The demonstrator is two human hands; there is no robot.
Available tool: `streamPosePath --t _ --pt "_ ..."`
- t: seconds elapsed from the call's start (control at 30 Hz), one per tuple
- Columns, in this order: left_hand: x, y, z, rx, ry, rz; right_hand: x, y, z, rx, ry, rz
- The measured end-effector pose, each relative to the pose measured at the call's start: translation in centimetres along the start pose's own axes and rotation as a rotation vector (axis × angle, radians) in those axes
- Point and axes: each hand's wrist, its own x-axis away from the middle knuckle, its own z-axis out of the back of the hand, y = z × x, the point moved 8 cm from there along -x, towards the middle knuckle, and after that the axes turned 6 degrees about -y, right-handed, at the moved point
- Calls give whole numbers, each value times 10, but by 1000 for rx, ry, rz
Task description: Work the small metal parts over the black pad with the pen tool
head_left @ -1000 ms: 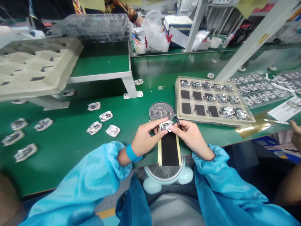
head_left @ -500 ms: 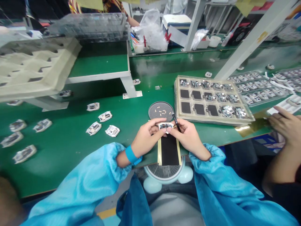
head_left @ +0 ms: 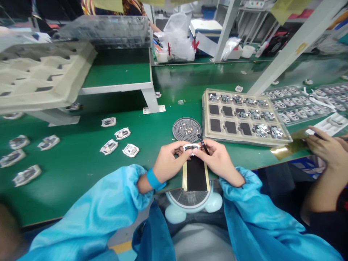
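Between my two hands is a small white housing (head_left: 191, 146) with electronic parts inside. My left hand (head_left: 172, 159) grips its left side with thumb and fingers. My right hand (head_left: 216, 156) pinches its right side and also keeps black tweezers (head_left: 201, 140) tucked between its fingers, tips pointing up and left. Below the hands lies a black mat (head_left: 195, 175) with yellow tape edges. Just beyond them sits a round dark perforated dish (head_left: 178, 131) with several tiny pale pieces in it.
A stacked plastic tray (head_left: 272, 140) of electronic modules stands to the right. Several loose housings (head_left: 131, 150) lie left on the green table (head_left: 89, 192). A raised shelf (head_left: 119, 87) holds a moulded tray (head_left: 58, 96). A co-worker's hand (head_left: 324, 146) is at far right.
The view has shifted slightly. Both hands stay around the housing, which appears slightly lower now. At far right, the co-worker's hand has moved slightly.
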Motion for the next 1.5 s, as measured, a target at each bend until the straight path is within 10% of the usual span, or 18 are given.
streamPosePath --t 0.27,0.57,1.2,1.5 --pt "0 15 0 -349 11 -140 -6 -54 21 429 -46 331" --pt "-1 6 0 -316 -36 -57 6 -52 5 573 -78 563" --pt "-15 -2 32 -113 149 -3 -56 -73 -21 740 -401 408" --pt "-6 15 31 -61 195 -74 -30 -71 -21 634 -264 589"
